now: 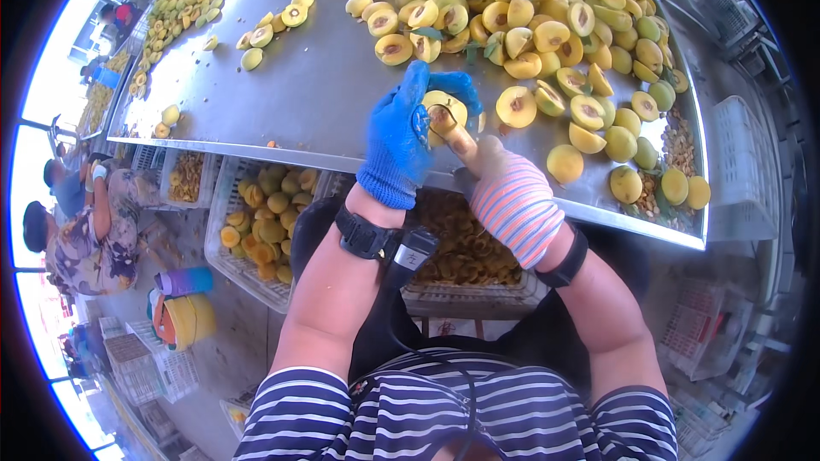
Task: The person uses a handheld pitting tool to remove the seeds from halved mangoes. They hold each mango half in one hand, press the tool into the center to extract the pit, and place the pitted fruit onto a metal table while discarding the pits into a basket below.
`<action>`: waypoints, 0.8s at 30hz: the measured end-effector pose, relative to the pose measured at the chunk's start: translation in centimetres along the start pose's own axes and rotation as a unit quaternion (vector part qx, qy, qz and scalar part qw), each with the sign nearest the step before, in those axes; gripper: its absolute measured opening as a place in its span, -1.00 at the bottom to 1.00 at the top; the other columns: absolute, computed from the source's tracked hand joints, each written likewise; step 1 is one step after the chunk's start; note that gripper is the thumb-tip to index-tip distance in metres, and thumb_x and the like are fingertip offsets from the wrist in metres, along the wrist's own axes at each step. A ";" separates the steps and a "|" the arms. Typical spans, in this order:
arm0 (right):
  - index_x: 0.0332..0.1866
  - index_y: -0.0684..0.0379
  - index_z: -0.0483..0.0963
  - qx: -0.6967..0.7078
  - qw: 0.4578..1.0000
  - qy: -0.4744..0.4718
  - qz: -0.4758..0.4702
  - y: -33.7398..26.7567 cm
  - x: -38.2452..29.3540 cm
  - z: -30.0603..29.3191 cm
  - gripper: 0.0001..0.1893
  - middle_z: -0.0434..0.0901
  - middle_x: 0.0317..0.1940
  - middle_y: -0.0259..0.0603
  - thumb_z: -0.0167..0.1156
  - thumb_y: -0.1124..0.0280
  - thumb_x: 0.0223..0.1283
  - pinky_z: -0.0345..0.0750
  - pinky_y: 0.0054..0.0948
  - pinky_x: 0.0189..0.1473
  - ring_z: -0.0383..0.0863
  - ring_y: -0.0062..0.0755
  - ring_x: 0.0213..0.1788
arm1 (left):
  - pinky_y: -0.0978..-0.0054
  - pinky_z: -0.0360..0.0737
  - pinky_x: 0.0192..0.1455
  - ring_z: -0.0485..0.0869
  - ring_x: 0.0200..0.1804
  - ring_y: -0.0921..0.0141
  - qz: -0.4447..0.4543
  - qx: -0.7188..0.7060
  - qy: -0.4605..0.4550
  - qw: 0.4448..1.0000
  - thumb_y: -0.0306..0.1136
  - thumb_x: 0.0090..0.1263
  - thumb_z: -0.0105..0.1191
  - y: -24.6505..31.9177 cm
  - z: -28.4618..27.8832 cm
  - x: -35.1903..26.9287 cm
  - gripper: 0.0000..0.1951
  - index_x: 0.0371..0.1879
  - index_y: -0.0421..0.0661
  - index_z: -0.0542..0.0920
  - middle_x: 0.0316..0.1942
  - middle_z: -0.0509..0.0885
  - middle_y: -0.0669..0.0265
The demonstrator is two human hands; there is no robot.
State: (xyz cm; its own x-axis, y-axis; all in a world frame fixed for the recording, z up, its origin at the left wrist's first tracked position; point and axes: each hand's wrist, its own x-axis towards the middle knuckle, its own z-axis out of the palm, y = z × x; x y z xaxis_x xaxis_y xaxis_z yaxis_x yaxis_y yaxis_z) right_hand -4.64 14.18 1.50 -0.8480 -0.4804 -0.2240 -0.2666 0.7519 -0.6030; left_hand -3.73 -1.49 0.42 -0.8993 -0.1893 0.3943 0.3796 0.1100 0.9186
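My left hand [403,134], in a blue coated knit glove, grips a yellow fruit half [448,105] with its cut face towards me, just above the metal table's near edge. In a striped knit glove, my right hand [512,195] is closed around the handle of a small hand tool [462,144]. The tool's looped metal end meets the middle of the fruit half; its exact shape is blurred. Beyond my hands a large heap of halved yellow-green fruit [500,13], some with brown stone hollows, lies on the metal table [288,89].
Loose pits [682,147] lie along the table's right rim. Below the table stand a crate of brown scraps [461,250] between my legs and a white crate of fruit [221,256] to the left. Co-workers [96,237] sit at far left, near a yellow bucket [195,321].
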 end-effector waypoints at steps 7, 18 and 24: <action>-0.11 0.32 0.41 0.079 0.995 0.060 -0.019 0.6 0.2 0.3 -0.69 0.65 -0.38 0.18 0.23 0.28 0.28 0.56 0.03 -0.16 0.67 0.25 -0.21 | 0.43 0.64 -0.04 0.70 -0.22 0.39 -0.074 -0.193 0.052 0.977 0.05 0.67 -0.19 0.8 0.7 0.4 -0.44 -0.12 -0.30 0.65 -0.27 0.74 0.20; -0.15 0.28 0.41 -0.040 0.998 0.043 -0.024 1.2 -0.5 0.2 -0.75 0.64 -0.43 0.14 0.22 0.32 0.29 0.55 0.00 -0.25 0.67 0.22 -0.28 | 0.42 0.66 -0.06 0.75 -0.21 0.34 -0.122 -0.197 0.027 0.973 -0.26 0.53 0.06 0.3 1.0 0.2 -0.71 0.01 -0.25 0.57 -0.24 0.76 0.22; -0.13 0.29 0.42 -0.025 0.996 0.065 -0.050 1.9 -0.5 -0.4 -0.78 0.65 -0.42 0.14 0.13 0.31 0.35 0.56 0.05 -0.23 0.67 0.22 -0.27 | 0.44 0.67 -0.16 0.71 -0.27 0.37 -0.067 -0.125 0.073 0.987 -0.13 0.62 -0.07 0.3 1.9 -0.4 -0.61 -0.03 -0.28 0.59 -0.27 0.73 0.20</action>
State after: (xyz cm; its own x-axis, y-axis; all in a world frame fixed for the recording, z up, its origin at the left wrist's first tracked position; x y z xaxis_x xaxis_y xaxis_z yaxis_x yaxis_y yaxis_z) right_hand -4.93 16.06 0.76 -0.8670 -0.4944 -0.0625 -0.3726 0.7264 -0.5775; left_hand -3.69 0.50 0.47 -0.9111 -0.3260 0.2523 0.3181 -0.1669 0.9332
